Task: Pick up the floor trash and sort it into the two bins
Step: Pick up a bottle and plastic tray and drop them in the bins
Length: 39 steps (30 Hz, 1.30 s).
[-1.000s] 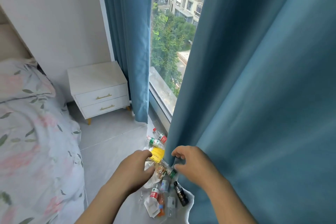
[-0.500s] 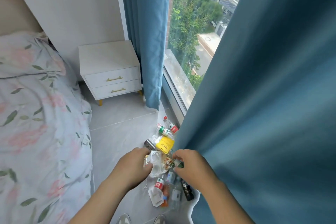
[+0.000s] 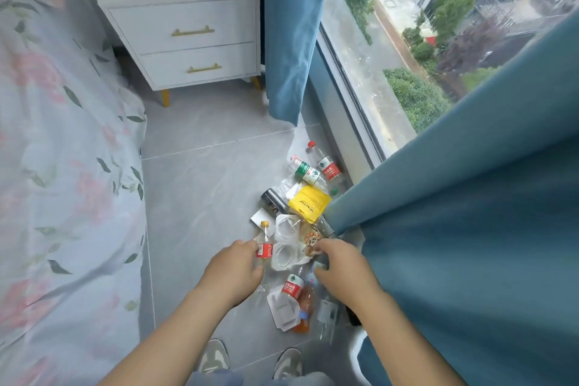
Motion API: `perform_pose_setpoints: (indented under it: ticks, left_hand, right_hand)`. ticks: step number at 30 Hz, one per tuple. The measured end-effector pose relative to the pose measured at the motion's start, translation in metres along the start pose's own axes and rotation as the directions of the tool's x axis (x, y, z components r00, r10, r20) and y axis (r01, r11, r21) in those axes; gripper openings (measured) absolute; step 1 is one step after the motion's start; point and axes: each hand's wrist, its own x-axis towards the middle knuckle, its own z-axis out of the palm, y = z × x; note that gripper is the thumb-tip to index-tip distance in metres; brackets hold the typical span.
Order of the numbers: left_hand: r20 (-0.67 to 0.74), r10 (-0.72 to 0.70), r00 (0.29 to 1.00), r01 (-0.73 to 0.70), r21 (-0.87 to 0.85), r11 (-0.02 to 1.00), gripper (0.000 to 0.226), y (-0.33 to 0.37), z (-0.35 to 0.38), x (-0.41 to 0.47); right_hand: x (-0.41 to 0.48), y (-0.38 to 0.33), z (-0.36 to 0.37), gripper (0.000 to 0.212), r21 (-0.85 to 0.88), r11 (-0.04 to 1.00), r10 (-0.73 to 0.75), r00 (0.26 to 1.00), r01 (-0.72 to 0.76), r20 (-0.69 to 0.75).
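Floor trash (image 3: 308, 204) — a heap on grey tiles (image 3: 203, 197) between bed (image 3: 62, 166) and curtain (image 3: 470, 229)

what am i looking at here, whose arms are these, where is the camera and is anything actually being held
There is no machine here. These are a person's two bare arms, filmed by one wide-angle camera worn on the head and looking down, which is why the shoes show at the bottom edge. Trash lies on the grey floor, between a bed and a blue curtain: plastic bottles, a yellow packet and white wrappers. The left hand grips a small yellow-capped bottle. The right hand reaches into the trash at the curtain's edge; I cannot tell whether it holds anything. No bins are in view.
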Motion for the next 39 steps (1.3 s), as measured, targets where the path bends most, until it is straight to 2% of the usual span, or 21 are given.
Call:
perform_pose_setpoints:
  ticks: [11, 17, 22, 26, 30, 35, 39]
  left_hand:
    - [-0.013, 0.045, 0.999, -0.045, 0.018, 0.999, 0.031, -0.095, 0.158, 0.231]
    - [-0.092, 0.118, 0.989, -0.115, 0.045, 0.992, 0.033, -0.133, 0.230, 0.314]
    - [-0.203, 0.178, 0.963, -0.176, 0.025, 0.984, 0.036, -0.147, 0.268, 0.323]
    - [-0.206, 0.170, 0.964, -0.161, 0.057, 0.985, 0.040, -0.157, 0.286, 0.304]
    - [-0.166, 0.173, 0.971, -0.169, 0.039, 0.985, 0.044, -0.163, 0.296, 0.283]
    - [-0.206, 0.165, 0.965, -0.169, -0.004, 0.986, 0.047, -0.170, 0.294, 0.280]
    - [-0.181, 0.166, 0.969, -0.169, 0.000, 0.986, 0.048, -0.174, 0.298, 0.283]
  right_hand:
    - [0.231, 0.093, 0.169, 0.045, -0.158, 0.985, -0.084, 0.995, 0.073, -0.062]
    - [0.299, 0.141, 0.234, 0.044, -0.194, 0.968, -0.191, 0.970, 0.160, -0.149]
    - [0.299, 0.175, 0.264, 0.041, -0.146, 0.971, -0.225, 0.920, 0.187, -0.320]
    - [0.273, 0.189, 0.296, 0.043, -0.079, 0.975, -0.224, 0.924, 0.209, -0.311]
    - [0.255, 0.197, 0.320, 0.048, -0.043, 0.985, -0.174, 0.935, 0.169, -0.309]
    - [0.252, 0.194, 0.326, 0.055, -0.066, 0.981, -0.193, 0.911, 0.182, -0.365]
    - [0.255, 0.189, 0.322, 0.057, -0.115, 0.976, -0.215, 0.905, 0.186, -0.367]
